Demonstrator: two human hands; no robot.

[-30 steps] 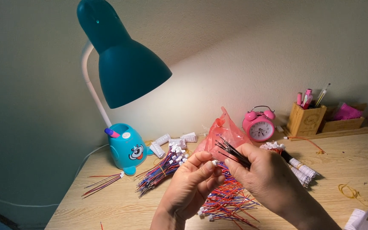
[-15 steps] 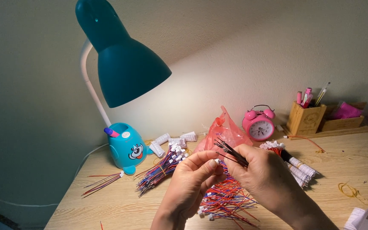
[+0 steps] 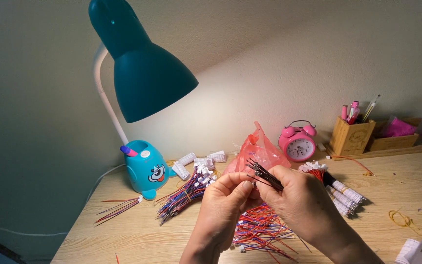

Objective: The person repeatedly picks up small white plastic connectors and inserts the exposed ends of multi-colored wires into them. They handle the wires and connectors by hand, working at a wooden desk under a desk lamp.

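Both hands meet above the wooden desk [image 3: 172, 239]. My right hand [image 3: 301, 205] grips a small bunch of thin dark wires [image 3: 263, 176] whose tips fan out up and to the left. My left hand [image 3: 223, 203] pinches at the base of that bunch with thumb and forefinger. Under the hands lies a loose pile of red and blue wires [image 3: 262, 232]. A red plastic bag [image 3: 259, 149] stands just behind the hands.
A teal desk lamp [image 3: 142, 73] with a cartoon base [image 3: 147, 168] stands at left. A bundle of wires with white connectors [image 3: 184, 193], a small wire bunch [image 3: 118, 208], a pink alarm clock [image 3: 297, 142], a wooden pen holder [image 3: 351, 136], bundled wires [image 3: 338, 188], yellow rubber band [image 3: 404, 220].
The hands stay together at the wire bunch with only slight finger movement; the view has shifted a little.
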